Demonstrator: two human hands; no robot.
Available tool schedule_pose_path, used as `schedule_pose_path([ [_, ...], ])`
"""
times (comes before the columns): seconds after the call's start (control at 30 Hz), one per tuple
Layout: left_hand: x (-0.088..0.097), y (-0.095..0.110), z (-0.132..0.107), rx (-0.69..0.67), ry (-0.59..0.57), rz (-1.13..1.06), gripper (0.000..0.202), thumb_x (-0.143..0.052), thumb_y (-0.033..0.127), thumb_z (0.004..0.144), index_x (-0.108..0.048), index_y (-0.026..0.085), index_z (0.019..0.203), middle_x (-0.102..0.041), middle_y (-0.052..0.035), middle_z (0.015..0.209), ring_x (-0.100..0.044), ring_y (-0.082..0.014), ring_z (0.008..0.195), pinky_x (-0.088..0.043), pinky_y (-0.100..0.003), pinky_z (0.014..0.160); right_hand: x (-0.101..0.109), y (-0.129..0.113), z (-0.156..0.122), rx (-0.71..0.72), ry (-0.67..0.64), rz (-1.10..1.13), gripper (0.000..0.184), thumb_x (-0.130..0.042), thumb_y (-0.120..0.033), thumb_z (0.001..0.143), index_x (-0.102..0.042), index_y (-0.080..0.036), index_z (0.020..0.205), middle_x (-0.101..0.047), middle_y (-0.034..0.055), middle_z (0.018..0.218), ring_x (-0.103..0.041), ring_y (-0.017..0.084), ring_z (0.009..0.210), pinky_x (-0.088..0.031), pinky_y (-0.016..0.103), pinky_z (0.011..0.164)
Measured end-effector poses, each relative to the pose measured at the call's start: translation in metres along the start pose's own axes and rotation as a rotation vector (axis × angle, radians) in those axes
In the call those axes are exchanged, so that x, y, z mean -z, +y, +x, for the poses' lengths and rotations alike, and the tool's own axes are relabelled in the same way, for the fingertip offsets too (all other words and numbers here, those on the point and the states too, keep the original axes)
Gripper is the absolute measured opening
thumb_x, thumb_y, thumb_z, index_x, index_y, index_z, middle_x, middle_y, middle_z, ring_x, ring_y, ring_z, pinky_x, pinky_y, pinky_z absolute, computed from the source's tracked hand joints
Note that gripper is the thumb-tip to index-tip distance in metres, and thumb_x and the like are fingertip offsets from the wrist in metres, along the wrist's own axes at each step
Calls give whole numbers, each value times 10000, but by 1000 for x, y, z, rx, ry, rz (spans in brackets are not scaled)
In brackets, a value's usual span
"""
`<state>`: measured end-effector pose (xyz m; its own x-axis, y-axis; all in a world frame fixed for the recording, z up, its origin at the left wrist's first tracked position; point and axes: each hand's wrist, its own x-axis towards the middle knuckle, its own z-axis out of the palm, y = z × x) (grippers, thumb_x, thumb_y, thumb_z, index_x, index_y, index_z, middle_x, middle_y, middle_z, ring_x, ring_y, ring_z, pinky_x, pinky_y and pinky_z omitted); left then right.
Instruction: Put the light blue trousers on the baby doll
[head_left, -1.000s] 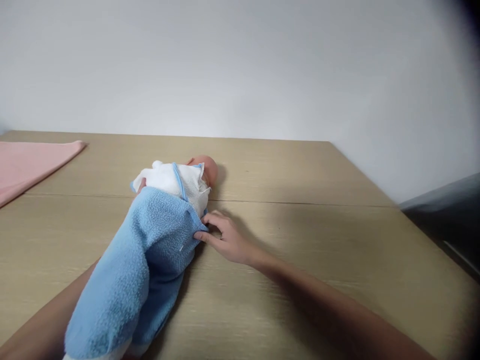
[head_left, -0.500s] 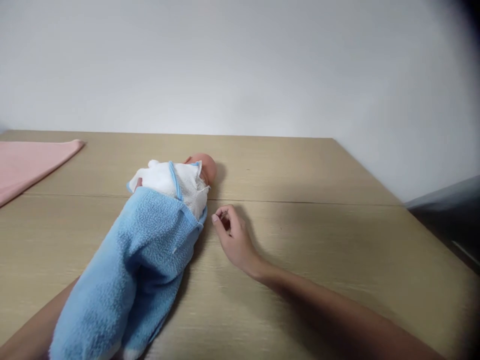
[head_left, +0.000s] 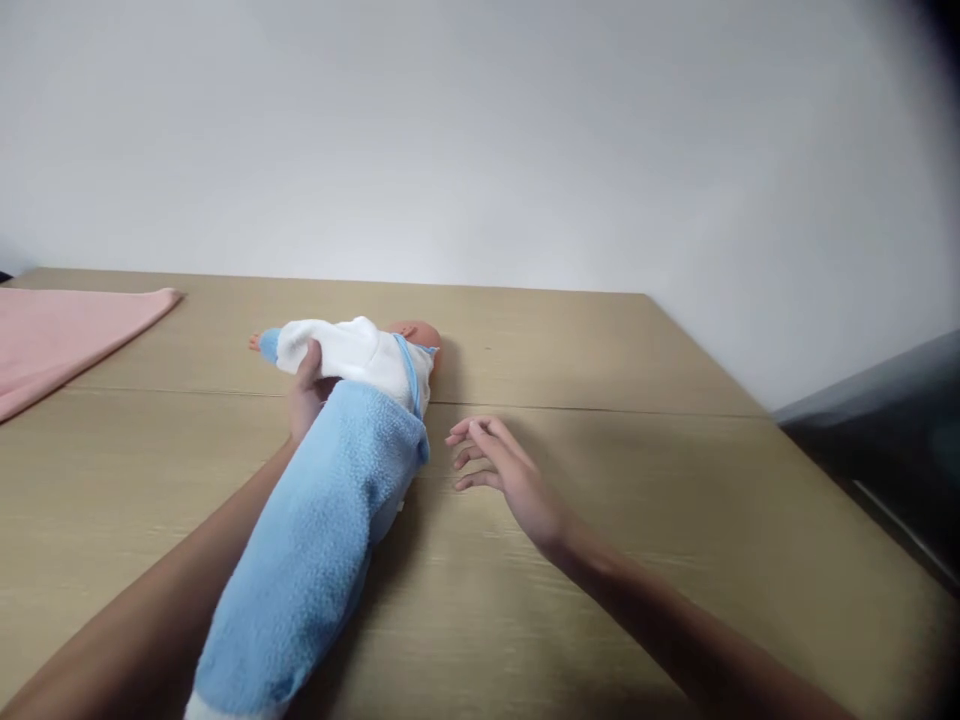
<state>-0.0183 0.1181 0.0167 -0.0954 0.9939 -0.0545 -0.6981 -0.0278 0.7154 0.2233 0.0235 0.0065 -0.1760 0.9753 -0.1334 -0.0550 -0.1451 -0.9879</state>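
A baby doll (head_left: 358,358) in a white top lies on the wooden table (head_left: 600,400), its head (head_left: 421,334) pointing away from me. A light blue fleece blanket (head_left: 322,545) is wrapped round its lower body and runs toward me. My left hand (head_left: 306,392) grips the doll's left side at the white top, just above the blanket's edge. My right hand (head_left: 504,470) hovers just right of the bundle, fingers spread and holding nothing.
A pink cloth (head_left: 52,335) lies flat at the table's far left. A plain white wall stands behind the table. A dark object (head_left: 885,440) sits beyond the table's right edge.
My right hand let go of the blanket's edge, drew back to the right and opened. My left hand came into view gripping the doll, and the bundle turned and narrowed.
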Motion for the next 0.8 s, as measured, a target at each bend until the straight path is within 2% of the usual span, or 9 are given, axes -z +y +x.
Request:
schedule_pose_path([
  [0.07, -4, -3, -3, -23, 18, -16, 424, -596, 543, 1144, -790, 197, 1292, -888, -39, 1154, -703, -381, 1433, -570, -569, 1234, 6, -1, -7, 16, 5, 0, 599, -708, -844, 972, -688, -260, 1105, -716, 117, 1279, -716, 263, 1018, -697, 466, 887],
  [0.13, -7, -8, -7, -31, 45, 15, 417, -692, 561, 1080, -807, 211, 1276, -895, -24, 1072, -721, -363, 1428, -606, -504, 1211, 11, -2, -14, 15, 26, -11, 637, -736, -870, 940, -687, -258, 1110, -718, 112, 1279, -723, 263, 1025, -687, 481, 938],
  [0.27, -13, -16, -14, -38, 65, 150, 558, -876, 735, 868, -828, 251, 1143, -895, -37, 978, -812, -391, 1291, -710, -460, 1024, 16, -2, -26, -64, 35, -9, 667, -753, -881, 930, -687, -256, 1154, -715, 108, 1300, -726, 273, 1072, -678, 476, 960],
  [0.37, -18, -19, -19, -43, 17, 234, 633, -861, 800, 836, -812, 239, 1125, -900, -48, 1035, -834, -396, 1238, -719, -438, 936, 17, -2, -34, -123, 12, 26, 690, -784, -875, 917, -679, -258, 1208, -705, 109, 1322, -726, 282, 1109, -675, 470, 965],
  [0.5, -27, -23, -24, -127, -29, 339, 617, -807, 726, 914, -785, 202, 1238, -880, -35, 1233, -787, -371, 1338, -658, -411, 1056, 19, -4, -38, -206, -4, 142, 720, -827, -836, 905, -666, -256, 1300, -702, 125, 1344, -737, 301, 1128, -669, 494, 988],
  [0.67, -38, -34, -31, -314, -144, 489, 638, -809, 704, 954, -753, 212, 1356, -824, -92, 1432, -700, -356, 1467, -546, -443, 1253, 21, -16, -41, -312, -49, 289, 608, -671, -741, 1070, -669, -253, 1433, -733, 134, 1383, -756, 298, 1136, -655, 462, 968],
  [0.73, -42, -38, -37, -337, -223, 610, 608, -753, 672, 1011, -736, 200, 1394, -803, -115, 1466, -681, -350, 1486, -499, -456, 1292, 24, -21, -41, -329, -71, 313, 617, -594, -760, 1098, -670, -260, 1452, -756, 129, 1379, -765, 296, 1124, -647, 446, 945],
  [0.8, -45, -38, -47, -361, -372, 786, 613, -730, 632, 1039, -698, 184, 1455, -784, -143, 1484, -671, -363, 1489, -468, -495, 1315, 31, -24, -40, -346, -80, 335, 681, -495, -822, 1106, -673, -267, 1459, -789, 123, 1307, -778, 292, 1069, -645, 440, 919],
])
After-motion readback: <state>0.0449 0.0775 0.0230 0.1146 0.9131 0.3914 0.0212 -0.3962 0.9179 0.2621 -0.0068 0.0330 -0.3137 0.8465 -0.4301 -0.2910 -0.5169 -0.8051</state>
